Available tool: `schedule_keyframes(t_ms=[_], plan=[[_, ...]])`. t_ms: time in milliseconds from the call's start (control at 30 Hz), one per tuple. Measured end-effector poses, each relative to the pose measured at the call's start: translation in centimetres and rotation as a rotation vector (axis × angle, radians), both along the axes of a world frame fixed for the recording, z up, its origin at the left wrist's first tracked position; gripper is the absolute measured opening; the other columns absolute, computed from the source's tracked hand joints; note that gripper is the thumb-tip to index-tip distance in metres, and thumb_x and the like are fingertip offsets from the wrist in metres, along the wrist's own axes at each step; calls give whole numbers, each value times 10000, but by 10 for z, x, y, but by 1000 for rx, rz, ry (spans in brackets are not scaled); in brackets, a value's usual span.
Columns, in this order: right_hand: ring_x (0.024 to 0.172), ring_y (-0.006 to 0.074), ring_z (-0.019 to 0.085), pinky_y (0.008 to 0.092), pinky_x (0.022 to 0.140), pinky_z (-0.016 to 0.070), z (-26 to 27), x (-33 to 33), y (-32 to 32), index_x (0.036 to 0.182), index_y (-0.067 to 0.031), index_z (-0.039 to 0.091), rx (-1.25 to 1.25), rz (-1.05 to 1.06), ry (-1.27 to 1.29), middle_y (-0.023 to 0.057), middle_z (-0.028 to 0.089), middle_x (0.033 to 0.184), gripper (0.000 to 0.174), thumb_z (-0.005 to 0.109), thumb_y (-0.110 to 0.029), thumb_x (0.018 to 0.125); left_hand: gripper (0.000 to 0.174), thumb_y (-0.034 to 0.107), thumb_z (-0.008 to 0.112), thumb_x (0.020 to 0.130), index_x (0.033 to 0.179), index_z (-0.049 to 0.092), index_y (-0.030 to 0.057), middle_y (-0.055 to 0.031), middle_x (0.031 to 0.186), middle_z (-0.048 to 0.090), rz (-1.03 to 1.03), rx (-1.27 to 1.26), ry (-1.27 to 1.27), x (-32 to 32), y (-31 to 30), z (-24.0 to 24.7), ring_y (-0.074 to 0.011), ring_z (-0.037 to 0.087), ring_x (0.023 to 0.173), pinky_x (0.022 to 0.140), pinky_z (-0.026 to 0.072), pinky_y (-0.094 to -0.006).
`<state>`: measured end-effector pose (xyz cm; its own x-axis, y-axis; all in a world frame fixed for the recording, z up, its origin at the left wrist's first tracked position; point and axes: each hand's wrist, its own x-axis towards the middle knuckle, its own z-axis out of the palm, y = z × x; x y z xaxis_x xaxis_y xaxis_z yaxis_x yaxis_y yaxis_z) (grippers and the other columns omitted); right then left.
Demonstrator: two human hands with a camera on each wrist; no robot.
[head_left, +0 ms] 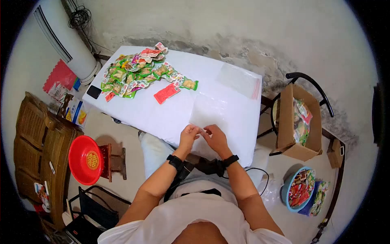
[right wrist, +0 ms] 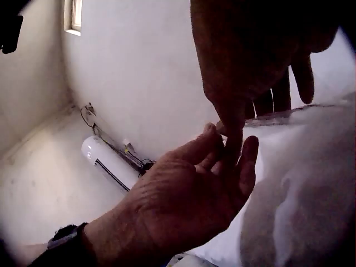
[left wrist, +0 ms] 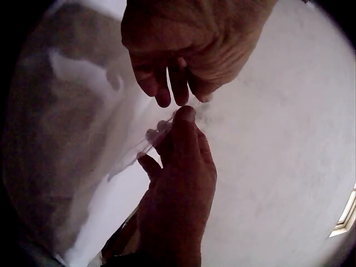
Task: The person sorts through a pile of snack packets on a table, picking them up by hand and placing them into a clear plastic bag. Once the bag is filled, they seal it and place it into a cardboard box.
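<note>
At the near edge of the white-covered table [head_left: 170,118], my left hand [head_left: 188,137] and right hand [head_left: 216,140] meet fingertip to fingertip. Between them they pinch the edge of a clear plastic bag [head_left: 209,107], which spreads flat over the cloth beyond the fingers. In the left wrist view its thin film [left wrist: 143,151] passes between the right thumb and fingers. The right wrist view shows the left hand [right wrist: 183,192] with its thumb and bent fingers at the same edge. Another clear bag [head_left: 237,80] with a red stripe lies farther back.
Colourful snack packets [head_left: 134,73] are heaped at the table's far left, near a red packet [head_left: 166,94] and a phone [head_left: 94,92]. To the right, a cardboard box [head_left: 286,118] holds more packets; a blue basin [head_left: 286,193] stands below. A red basin [head_left: 77,158] sits at left.
</note>
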<state>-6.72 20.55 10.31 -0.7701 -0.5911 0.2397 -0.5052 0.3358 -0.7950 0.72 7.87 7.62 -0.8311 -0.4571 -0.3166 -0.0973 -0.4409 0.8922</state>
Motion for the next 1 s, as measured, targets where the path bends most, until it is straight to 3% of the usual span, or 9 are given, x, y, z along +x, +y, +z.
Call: schedule_keyframes(t_ms=[367, 467, 533, 667, 733, 867, 933, 967, 1000], plan=[[778, 306, 597, 389, 674, 478, -4, -5, 10, 830, -46, 643, -68, -95, -82, 127, 604, 827, 143, 623, -188, 823, 130, 185, 565, 913, 947, 554, 60, -48, 930, 651, -64, -175, 7, 4, -1, -5, -114, 613, 866, 741, 481, -246], [768, 323, 594, 412, 668, 477, -1, -6, 14, 868, -55, 628, 22, -51, 148, 132, 597, 839, 112, 606, -152, 816, 98, 154, 551, 917, 934, 548, 58, -53, 901, 648, -35, -157, 39, 8, 0, -9, -118, 620, 821, 728, 492, -249], [748, 340, 587, 432, 657, 475, -8, -6, 16, 895, -70, 606, 240, 9, 341, 137, 587, 841, 101, 577, -121, 813, 77, 130, 548, 912, 912, 538, 54, -51, 865, 644, 30, -80, 71, 8, 2, -8, -127, 632, 784, 692, 503, -247], [764, 320, 596, 416, 664, 478, -13, -24, 22, 881, -62, 598, 391, -44, 231, 129, 600, 838, 107, 570, -152, 829, 95, 119, 557, 889, 836, 522, 48, -53, 805, 632, 89, -138, 40, 6, -3, 0, -124, 637, 774, 640, 488, -240], [715, 326, 591, 406, 633, 474, 20, -35, 24, 876, -55, 587, 160, -165, 315, 132, 591, 821, 80, 574, -109, 819, 109, 111, 566, 872, 815, 515, 34, -48, 722, 599, 92, -319, -89, 1, -9, 1, -119, 638, 735, 590, 481, -227], [690, 328, 569, 400, 609, 457, 102, -41, 21, 868, -61, 586, -86, -239, 301, 126, 569, 799, 90, 573, -61, 779, 120, 111, 585, 851, 797, 513, 32, -29, 668, 565, 109, -400, 8, -33, -18, 23, -109, 623, 672, 544, 468, -240], [707, 309, 555, 400, 614, 436, 124, -41, 25, 889, -63, 600, -301, -251, 677, 107, 564, 787, 158, 580, -27, 736, 100, 85, 591, 825, 782, 515, 36, -42, 636, 564, 230, -535, 284, -46, -11, 48, -120, 614, 638, 535, 461, -264], [707, 309, 555, 400, 614, 436, 124, -42, 27, 889, -63, 600, -302, -249, 680, 107, 564, 787, 158, 580, -27, 736, 100, 85, 591, 825, 782, 515, 36, -42, 636, 564, 232, -536, 287, -48, -8, 61, -120, 614, 638, 535, 461, -264], [715, 308, 547, 407, 620, 427, 121, -40, 32, 884, -63, 604, -253, -217, 749, 101, 563, 782, 167, 585, -26, 722, 106, 103, 593, 815, 776, 521, 36, -60, 637, 573, 217, -704, 207, -47, -4, 72, -143, 614, 628, 538, 460, -288]])
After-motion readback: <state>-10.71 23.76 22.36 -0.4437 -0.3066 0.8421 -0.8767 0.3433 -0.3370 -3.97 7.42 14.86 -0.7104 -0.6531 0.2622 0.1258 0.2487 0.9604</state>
